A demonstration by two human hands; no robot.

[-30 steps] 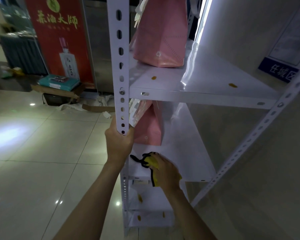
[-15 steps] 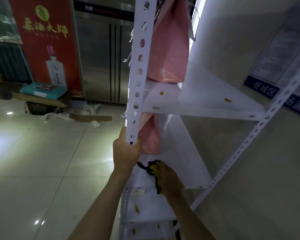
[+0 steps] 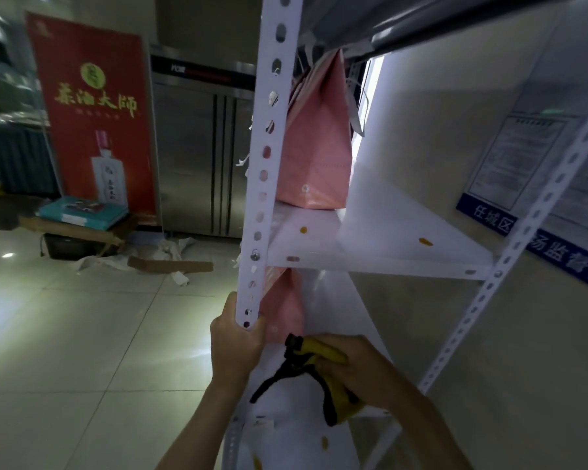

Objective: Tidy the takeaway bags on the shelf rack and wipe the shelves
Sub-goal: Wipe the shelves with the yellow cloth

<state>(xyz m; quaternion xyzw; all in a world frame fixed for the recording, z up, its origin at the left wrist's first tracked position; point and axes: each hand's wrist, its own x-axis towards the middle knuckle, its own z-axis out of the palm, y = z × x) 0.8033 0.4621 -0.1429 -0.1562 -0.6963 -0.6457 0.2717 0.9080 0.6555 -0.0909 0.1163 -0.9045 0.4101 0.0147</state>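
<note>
Head view. White perforated-steel shelf rack (image 3: pixel 381 262) seen from its front left corner, standing against a pale wall. The left hand (image 3: pixel 236 344) grips the front left upright (image 3: pixel 269 157) just below the level of the upper visible shelf, fingers curled round the post. The right hand (image 3: pixel 360 368) is clenched on a yellow cloth with black trim (image 3: pixel 323 371), pressing it onto the lower shelf (image 3: pixel 340 310); a black strap of the cloth trails toward the shelf's front edge. One pink takeaway bag (image 3: pixel 319 154) stands upright at the left end of the upper shelf, close behind the upright, with paper slips at its top. A second pink takeaway bag (image 3: pixel 284 310) stands on the lower shelf, directly below the first and just beyond the cloth. Small orange-brown spots (image 3: pixel 425 241) mark the upper shelf, and similar ones show on the shelf underneath the hands. Background: red standing banner (image 3: pixel 92 113), stainless-steel refrigerator (image 3: pixel 201 147), cardboard scraps (image 3: pixel 170 266) on the tiled floor, and a blue-edged notice (image 3: pixel 537 184) on the wall to the right
</note>
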